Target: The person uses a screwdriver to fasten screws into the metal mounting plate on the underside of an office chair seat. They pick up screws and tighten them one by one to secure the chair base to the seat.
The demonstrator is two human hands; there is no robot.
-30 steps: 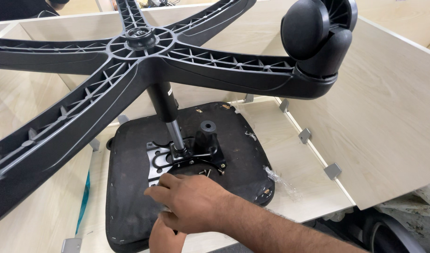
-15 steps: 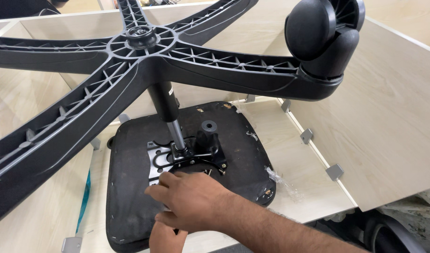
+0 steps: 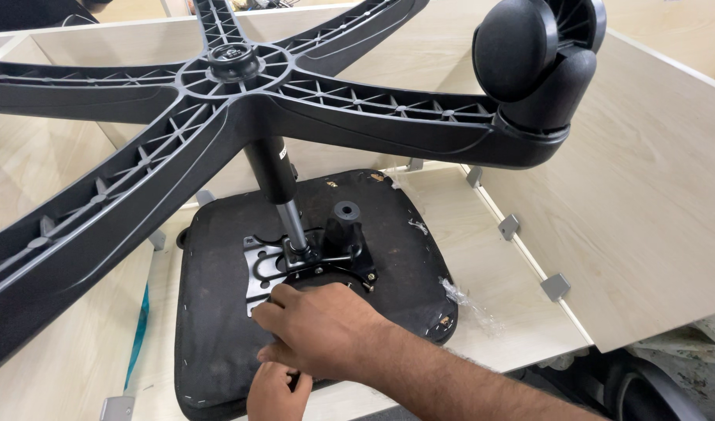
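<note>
a pale wood tabletop [image 3: 521, 312] with raised side panels and small grey brackets [image 3: 555, 286] along its right edge carries an upside-down chair seat [image 3: 217, 343], black and nearly filling the front middle of it. the metal plate [image 3: 268, 269] bolted to the seat's underside holds the gas post [image 3: 283, 195], and the five-armed black base [image 3: 240, 86] spreads wide above, one wheel [image 3: 537, 58] fitted at the arm toward the right edge.

the right hand [image 3: 322, 331] lies palm down over the front rim of the plate, fingers curled around something small i cannot make out. the left hand [image 3: 276, 394] sits just beneath it at the seat's front edge, fingers pinched together against the right hand; what it grips is hidden too.

the step looks like work on a fastener at the plate's front rim. judging from that, it would go best with the seat kept flat on the tabletop, the fastener started straight, and one hand pressing the plate so it cannot shift. the heavy base overhead could tip the seat, so keep weight low. a scrap of clear plastic [image 3: 467, 304] lies near the seat's right front corner.
</note>
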